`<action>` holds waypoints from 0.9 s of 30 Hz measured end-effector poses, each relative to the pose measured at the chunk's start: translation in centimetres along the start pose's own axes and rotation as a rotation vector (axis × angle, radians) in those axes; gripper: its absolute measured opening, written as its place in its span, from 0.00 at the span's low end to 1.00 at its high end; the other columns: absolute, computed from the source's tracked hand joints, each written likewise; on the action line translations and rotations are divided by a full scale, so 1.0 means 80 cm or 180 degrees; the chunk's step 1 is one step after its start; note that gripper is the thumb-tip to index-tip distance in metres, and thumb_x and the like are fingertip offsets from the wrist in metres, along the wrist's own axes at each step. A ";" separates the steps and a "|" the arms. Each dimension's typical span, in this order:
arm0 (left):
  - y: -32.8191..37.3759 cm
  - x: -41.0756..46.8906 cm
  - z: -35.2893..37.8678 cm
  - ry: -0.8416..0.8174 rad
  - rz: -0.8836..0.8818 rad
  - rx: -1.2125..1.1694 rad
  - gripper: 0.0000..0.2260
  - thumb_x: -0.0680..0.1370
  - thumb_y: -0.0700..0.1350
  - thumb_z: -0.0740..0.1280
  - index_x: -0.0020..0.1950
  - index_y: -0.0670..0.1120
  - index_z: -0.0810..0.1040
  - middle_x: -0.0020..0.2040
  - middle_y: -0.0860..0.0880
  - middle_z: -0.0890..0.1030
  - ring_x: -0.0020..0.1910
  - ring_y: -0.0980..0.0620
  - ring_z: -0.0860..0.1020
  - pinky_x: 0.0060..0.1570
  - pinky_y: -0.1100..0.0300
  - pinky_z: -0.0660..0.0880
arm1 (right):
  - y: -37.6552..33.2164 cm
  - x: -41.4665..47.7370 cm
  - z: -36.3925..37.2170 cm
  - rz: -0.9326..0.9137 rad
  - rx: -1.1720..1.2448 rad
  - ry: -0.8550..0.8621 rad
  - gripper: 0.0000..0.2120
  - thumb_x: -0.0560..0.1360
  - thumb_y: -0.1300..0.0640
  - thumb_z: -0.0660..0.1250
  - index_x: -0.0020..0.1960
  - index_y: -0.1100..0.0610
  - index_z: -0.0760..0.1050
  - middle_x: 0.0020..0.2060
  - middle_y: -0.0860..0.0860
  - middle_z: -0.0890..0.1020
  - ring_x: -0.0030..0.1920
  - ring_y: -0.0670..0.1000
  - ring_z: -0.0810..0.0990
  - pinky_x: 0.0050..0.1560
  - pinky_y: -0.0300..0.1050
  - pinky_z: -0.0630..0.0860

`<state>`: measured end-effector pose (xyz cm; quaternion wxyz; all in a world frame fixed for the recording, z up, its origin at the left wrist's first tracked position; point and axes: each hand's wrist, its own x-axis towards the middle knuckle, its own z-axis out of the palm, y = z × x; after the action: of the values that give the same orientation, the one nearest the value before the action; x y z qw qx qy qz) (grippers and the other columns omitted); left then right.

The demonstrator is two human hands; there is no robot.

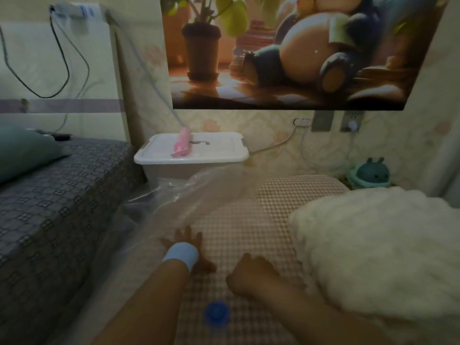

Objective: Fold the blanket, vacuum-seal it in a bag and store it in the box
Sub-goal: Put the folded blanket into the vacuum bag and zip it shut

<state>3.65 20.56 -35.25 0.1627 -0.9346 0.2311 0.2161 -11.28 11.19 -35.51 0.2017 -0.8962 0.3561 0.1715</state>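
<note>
under the left hand (188, 242), fingers (185, 232) spread, and curled right hand (251, 272) lies the blanket (236, 220).

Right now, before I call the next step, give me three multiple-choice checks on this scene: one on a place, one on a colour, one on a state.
1. Where does the pink object lie?
A) on the lid of the white box
B) on the grey bed
C) inside the clear bag

2. What colour is the round cap low in the view?
A) red
B) blue
C) yellow

3. How is the lid of the box?
A) off, on the floor
B) leaning on the wall
C) shut on the box

Answers:
1 A, since the pink object rests across the lid's top.
2 B, since the cap shows plain blue against the checked fabric.
3 C, since the lid sits flat over the box's rim.
</note>
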 end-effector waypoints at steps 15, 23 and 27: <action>0.033 -0.147 0.038 -0.0304 0.1200 0.0019 0.38 0.66 0.68 0.70 0.71 0.58 0.64 0.68 0.47 0.63 0.66 0.41 0.66 0.64 0.44 0.69 | 0.054 -0.023 -0.008 -0.1329 0.0152 0.0364 0.38 0.75 0.52 0.69 0.80 0.49 0.54 0.80 0.54 0.49 0.80 0.56 0.49 0.77 0.53 0.58; 0.036 -0.201 0.073 0.0714 0.1106 0.0260 0.39 0.70 0.55 0.74 0.75 0.55 0.58 0.74 0.47 0.58 0.72 0.43 0.60 0.65 0.45 0.67 | 0.103 -0.149 0.004 -0.1806 -0.0608 -0.0176 0.41 0.58 0.34 0.78 0.66 0.47 0.69 0.65 0.49 0.72 0.64 0.52 0.73 0.65 0.50 0.72; 0.049 -0.243 0.068 0.0587 0.1262 -0.0288 0.18 0.73 0.51 0.72 0.60 0.50 0.73 0.60 0.48 0.76 0.54 0.48 0.77 0.53 0.54 0.76 | 0.122 -0.174 0.022 -0.1450 -0.1069 -0.0655 0.56 0.52 0.33 0.81 0.73 0.45 0.59 0.71 0.45 0.64 0.69 0.52 0.67 0.71 0.54 0.67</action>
<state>-15.64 26.48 -31.39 0.0531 -0.8930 0.4142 0.1677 -28.08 13.48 -33.07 0.1189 -0.9517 0.0903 0.2682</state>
